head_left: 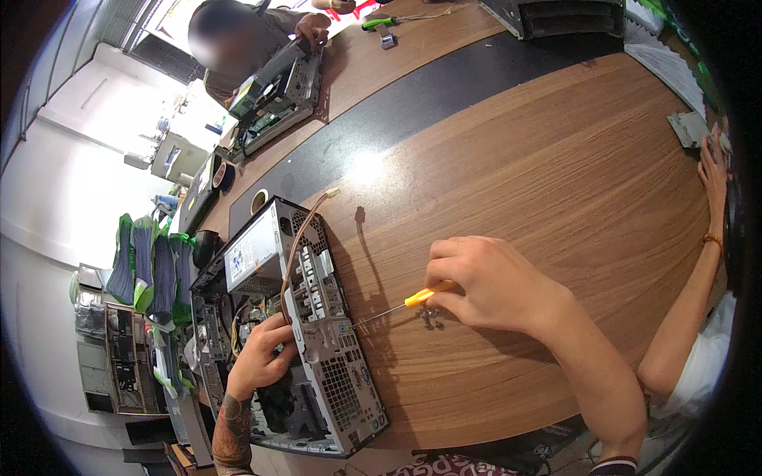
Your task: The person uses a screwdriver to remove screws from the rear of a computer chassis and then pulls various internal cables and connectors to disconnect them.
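An open desktop computer case (333, 373) lies on its side at the near left of a wooden table (556, 174). My left hand (262, 357) reaches inside the case and grips its inner frame near the rear panel. My right hand (484, 282) holds a yellow-handled screwdriver (397, 305), its metal tip pointing left at the case's rear panel. A few small screws (429, 316) lie on the table just under that hand. A tan cable (298, 238) arcs up from the case.
Another person sits at the far left working on a second open computer (278, 95). A third person's arm (698, 301) rests along the right edge, hand on a metal plate (689, 127). A green-handled tool (381, 24) lies far off. Shelves with parts stand left.
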`<state>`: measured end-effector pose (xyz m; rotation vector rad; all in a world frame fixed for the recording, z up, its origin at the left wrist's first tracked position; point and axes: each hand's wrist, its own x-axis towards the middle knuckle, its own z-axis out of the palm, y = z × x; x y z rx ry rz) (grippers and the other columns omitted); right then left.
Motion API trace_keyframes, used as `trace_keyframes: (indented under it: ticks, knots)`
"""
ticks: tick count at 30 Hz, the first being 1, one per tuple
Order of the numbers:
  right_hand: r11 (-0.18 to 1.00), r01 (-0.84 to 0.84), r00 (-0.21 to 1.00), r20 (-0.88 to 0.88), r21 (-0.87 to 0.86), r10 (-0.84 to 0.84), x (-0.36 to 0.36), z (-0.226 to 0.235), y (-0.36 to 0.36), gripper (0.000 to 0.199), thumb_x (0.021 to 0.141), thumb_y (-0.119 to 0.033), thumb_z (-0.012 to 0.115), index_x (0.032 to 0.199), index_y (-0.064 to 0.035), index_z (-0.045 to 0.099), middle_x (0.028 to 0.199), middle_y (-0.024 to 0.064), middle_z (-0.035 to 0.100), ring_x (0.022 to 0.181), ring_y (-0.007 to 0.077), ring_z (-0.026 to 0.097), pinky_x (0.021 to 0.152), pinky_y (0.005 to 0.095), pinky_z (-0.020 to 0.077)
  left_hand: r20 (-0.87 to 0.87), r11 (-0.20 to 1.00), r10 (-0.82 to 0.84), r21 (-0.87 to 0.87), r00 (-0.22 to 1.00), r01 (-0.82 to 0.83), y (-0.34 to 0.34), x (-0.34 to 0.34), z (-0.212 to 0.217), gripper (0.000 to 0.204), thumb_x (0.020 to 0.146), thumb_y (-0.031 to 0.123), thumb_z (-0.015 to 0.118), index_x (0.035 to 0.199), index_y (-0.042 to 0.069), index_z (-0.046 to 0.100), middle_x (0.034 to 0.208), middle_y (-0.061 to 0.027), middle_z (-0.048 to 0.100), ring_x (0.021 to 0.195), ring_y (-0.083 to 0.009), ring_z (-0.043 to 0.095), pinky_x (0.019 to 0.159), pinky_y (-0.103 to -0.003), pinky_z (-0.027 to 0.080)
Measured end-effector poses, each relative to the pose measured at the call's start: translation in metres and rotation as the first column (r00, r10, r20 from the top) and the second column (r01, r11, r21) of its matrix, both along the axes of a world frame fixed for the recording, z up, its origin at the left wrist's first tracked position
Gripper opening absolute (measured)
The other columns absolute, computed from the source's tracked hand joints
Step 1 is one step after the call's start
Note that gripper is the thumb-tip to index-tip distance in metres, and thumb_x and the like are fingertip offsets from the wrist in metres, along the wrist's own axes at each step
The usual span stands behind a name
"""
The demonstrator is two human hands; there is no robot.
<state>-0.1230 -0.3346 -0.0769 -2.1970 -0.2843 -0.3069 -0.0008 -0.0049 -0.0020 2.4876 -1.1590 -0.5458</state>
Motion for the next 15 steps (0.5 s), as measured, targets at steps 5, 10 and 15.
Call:
trace_keyframes:
  ticks: [5, 10, 15]
  knots:
    - [1.000, -0.012, 0.999, -0.033, 0.018, 0.013, -0.0011, 0.0032, -0.0010, 0.012, 0.087, -0.010, 0.066, 0.083, 0.0014, 0.065, 0.086, 0.0117, 0.061, 0.080, 0.0278, 0.064, 0.074, 0.0394, 0.0542, 0.007, 1.000, -0.023, 0.009, 1.000, 0.023, -0.0008, 0.0001, 0.0014, 0.023, 0.077, -0.001, 0.057, 0.098, -0.002, 0.066, 0.097, -0.0181, 0.060, 0.090, -0.0389, 0.059, 0.080, -0.042, 0.048]
    - [0.999, 0.016, 0.995, -0.103, 0.039, -0.012, -0.0025, 0.0032, 0.0011, 0.017, 0.085, -0.015, 0.074, 0.090, 0.0007, 0.069, 0.091, 0.0105, 0.064, 0.080, 0.0274, 0.066, 0.071, 0.0376, 0.0537, 0.004, 1.000, -0.024, -0.020, 1.000, 0.024, -0.0032, -0.0011, 0.0018, 0.021, 0.077, -0.002, 0.056, 0.096, -0.003, 0.065, 0.095, -0.0177, 0.059, 0.087, -0.0382, 0.059, 0.077, -0.041, 0.048]
    - [1.000, 0.018, 0.997, -0.076, 0.022, -0.016, -0.0025, 0.0013, 0.0043, 0.017, 0.084, -0.013, 0.074, 0.090, 0.0014, 0.067, 0.090, 0.0111, 0.062, 0.080, 0.0283, 0.066, 0.072, 0.0374, 0.0542, 0.002, 1.000, -0.013, -0.022, 1.000, 0.014, -0.0035, -0.0012, 0.0022, 0.020, 0.077, -0.003, 0.055, 0.095, -0.003, 0.065, 0.093, -0.0175, 0.058, 0.084, -0.0375, 0.059, 0.074, -0.041, 0.048]
